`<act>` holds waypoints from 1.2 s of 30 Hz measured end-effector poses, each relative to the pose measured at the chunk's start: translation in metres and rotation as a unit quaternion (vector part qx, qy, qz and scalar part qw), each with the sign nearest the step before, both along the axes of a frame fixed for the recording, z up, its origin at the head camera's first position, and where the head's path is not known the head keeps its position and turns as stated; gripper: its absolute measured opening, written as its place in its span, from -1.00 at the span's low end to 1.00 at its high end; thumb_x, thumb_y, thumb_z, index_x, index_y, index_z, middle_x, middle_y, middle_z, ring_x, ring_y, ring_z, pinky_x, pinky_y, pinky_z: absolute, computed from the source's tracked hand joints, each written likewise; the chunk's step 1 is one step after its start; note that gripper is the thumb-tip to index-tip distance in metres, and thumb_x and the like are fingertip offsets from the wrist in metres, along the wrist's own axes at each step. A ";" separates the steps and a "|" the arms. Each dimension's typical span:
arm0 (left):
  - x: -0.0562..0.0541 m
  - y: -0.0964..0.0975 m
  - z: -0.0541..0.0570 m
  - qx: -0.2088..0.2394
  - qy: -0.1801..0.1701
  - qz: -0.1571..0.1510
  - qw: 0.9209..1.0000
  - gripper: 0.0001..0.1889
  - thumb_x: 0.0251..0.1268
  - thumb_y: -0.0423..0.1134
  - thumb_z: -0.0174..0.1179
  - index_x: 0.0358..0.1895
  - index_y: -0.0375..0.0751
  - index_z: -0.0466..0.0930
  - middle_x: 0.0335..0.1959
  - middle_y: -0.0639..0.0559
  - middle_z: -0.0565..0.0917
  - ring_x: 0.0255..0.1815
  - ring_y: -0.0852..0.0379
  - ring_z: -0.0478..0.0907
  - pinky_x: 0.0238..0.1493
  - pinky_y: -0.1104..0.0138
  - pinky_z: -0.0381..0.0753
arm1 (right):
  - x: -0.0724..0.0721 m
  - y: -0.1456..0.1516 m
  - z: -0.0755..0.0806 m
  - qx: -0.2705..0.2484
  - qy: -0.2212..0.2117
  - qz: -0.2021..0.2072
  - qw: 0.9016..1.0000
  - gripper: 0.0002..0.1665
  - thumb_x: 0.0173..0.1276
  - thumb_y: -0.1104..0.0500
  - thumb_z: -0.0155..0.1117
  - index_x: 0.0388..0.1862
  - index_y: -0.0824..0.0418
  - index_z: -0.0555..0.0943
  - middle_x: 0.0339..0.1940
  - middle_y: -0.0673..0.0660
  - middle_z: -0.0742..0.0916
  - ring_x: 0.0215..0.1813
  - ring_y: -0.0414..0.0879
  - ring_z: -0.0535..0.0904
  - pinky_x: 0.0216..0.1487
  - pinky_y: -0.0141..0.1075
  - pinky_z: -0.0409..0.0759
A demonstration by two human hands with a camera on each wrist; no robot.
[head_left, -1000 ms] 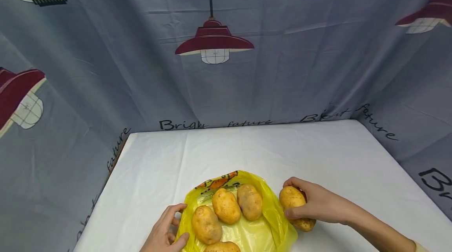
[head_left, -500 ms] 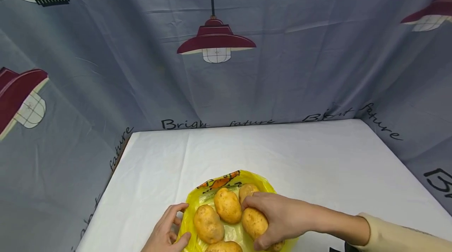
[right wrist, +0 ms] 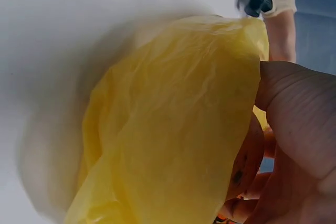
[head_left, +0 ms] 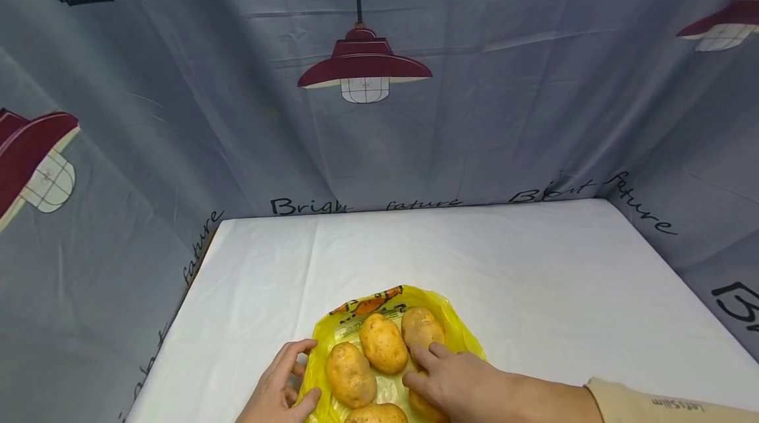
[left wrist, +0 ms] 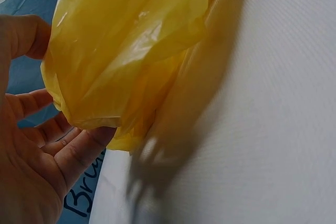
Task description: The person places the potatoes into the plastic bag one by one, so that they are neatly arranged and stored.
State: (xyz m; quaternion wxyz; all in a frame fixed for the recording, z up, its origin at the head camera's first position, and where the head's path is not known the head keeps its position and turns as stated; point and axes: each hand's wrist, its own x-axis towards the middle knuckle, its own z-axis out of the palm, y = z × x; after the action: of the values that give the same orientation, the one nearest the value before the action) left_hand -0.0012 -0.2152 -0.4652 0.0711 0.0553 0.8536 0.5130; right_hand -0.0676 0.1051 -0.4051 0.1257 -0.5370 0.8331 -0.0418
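Note:
A yellow plastic bag [head_left: 329, 331] stands on the white-covered table with its mouth spread and several potatoes [head_left: 382, 344] inside. My left hand [head_left: 279, 383] holds the bag's left rim, fingers and thumb curved round the edge; the left wrist view shows the fingertips [left wrist: 100, 135] against the plastic. Over the right rim reaches my right hand [head_left: 456, 380], its fingers loosely spread above the potatoes. Partly under that hand lies one potato [head_left: 423, 406]. In the right wrist view a potato [right wrist: 249, 156] shows between the bag wall and my fingers; the thumb is at the rim.
The white tablecloth [head_left: 534, 278] stretches behind and to both sides of the bag. Grey-blue curtains [head_left: 237, 113] printed with red lamps and lettering surround the table. A beige sleeve [head_left: 652, 403] covers my right forearm.
My right hand has carried a potato from outside the bag's right side over the rim and down into it; its fingers have loosened over the potato. The left hand stays at the left rim.

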 end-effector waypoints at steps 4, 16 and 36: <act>0.000 0.000 -0.001 0.000 0.003 0.000 1.000 -0.44 0.32 -0.30 0.31 0.35 -0.24 0.36 0.22 -0.22 0.40 -0.32 0.24 0.41 -0.58 0.32 0.57 | 0.001 0.001 -0.006 0.008 0.000 0.001 1.000 -0.40 0.35 -0.47 0.11 -0.06 0.00 0.53 -0.11 0.00 0.49 -0.30 -0.21 0.27 -0.61 -0.43 0.28; -0.001 0.000 0.000 0.003 -0.001 0.004 1.000 -0.44 0.31 -0.30 0.31 0.35 -0.24 0.37 0.22 -0.22 0.40 -0.32 0.24 0.42 -0.58 0.32 0.58 | 0.004 0.002 -0.021 0.029 0.042 0.011 0.999 -0.42 0.40 -0.45 0.05 -0.06 -0.01 0.54 -0.16 -0.01 0.54 -0.33 -0.20 0.30 -0.68 -0.43 0.24; -0.001 0.000 -0.001 0.007 -0.002 0.004 1.000 -0.44 0.32 -0.29 0.31 0.34 -0.26 0.36 0.19 -0.23 0.40 -0.32 0.26 0.48 -0.56 0.31 0.60 | 0.003 0.006 -0.034 -0.025 0.016 0.016 0.999 -0.46 0.49 -0.41 -0.04 -0.10 0.00 0.52 -0.30 -0.11 0.41 -0.37 -0.25 0.18 -0.65 -0.47 0.18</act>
State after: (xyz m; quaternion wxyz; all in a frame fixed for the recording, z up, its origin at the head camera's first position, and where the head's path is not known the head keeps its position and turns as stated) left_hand -0.0019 -0.2152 -0.4663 0.0702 0.0520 0.8501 0.5194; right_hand -0.0644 0.1115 -0.4394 0.0995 -0.5537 0.8251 -0.0522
